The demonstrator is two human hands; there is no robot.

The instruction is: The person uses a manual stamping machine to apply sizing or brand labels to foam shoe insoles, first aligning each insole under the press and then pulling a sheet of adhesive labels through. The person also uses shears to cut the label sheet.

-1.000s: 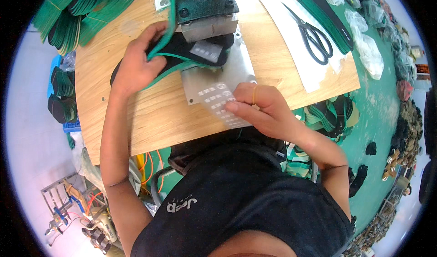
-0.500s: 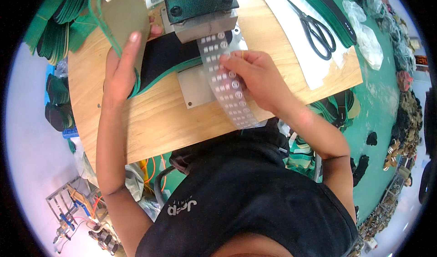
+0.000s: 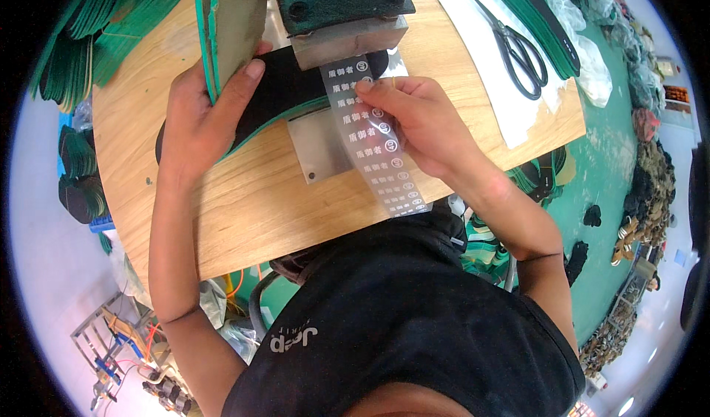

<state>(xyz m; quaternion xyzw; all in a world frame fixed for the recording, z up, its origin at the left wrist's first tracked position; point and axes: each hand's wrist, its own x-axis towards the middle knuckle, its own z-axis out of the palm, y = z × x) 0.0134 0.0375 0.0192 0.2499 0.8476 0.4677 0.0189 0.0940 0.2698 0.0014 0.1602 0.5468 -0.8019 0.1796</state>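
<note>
Head view: left hand [image 3: 203, 117] closed around a green-edged insole stack [image 3: 225, 25] stood on edge near the far left of the wooden table [image 3: 244, 210], thumb pressed flat against its tan face. Right hand [image 3: 421, 121] pinched on a clear strip of printed labels [image 3: 373, 140], fingertips pinning it just below the grey block of the dark press head [image 3: 336, 3]; strip trailed over the metal base plate [image 3: 318, 147] toward the near edge. Black insole [image 3: 285, 92] lay flat under the press head, partly beneath the strip. Judged midway: label lined up over the insole, pressing seemingly not yet done, many labels left on the strip. Black scissors [image 3: 521, 51] on white paper [image 3: 488, 40] toward the far right corner. More green insoles [image 3: 89, 40] piled beyond the left edge; green floor [image 3: 614, 143] to the right, littered with scraps.
</note>
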